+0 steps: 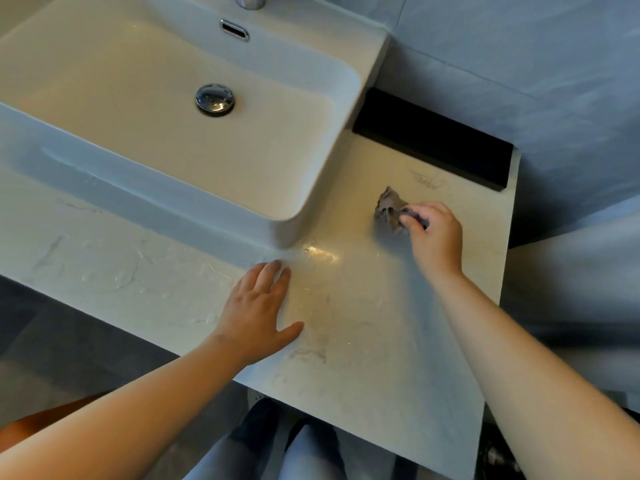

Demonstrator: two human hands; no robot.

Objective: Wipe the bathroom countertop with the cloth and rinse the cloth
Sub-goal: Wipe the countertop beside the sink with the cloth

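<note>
A crumpled grey-brown cloth (388,208) sits on the pale marbled countertop (363,334), to the right of the basin. My right hand (434,233) is closed on the cloth's near side, fingers curled around it. My left hand (258,313) lies flat on the countertop near the front edge, fingers spread, holding nothing. Water drops and streaks cover the counter left of my left hand. The white rectangular basin (304,209) stands on the counter at upper left, with a chrome drain plug (214,98) in its bowl.
A black box-shaped block (433,138) lies along the wall behind the cloth. The faucet base (250,0) shows at the top edge. Grey tiled wall rises at the right. The counter's right edge and front edge drop to the floor, where my legs show.
</note>
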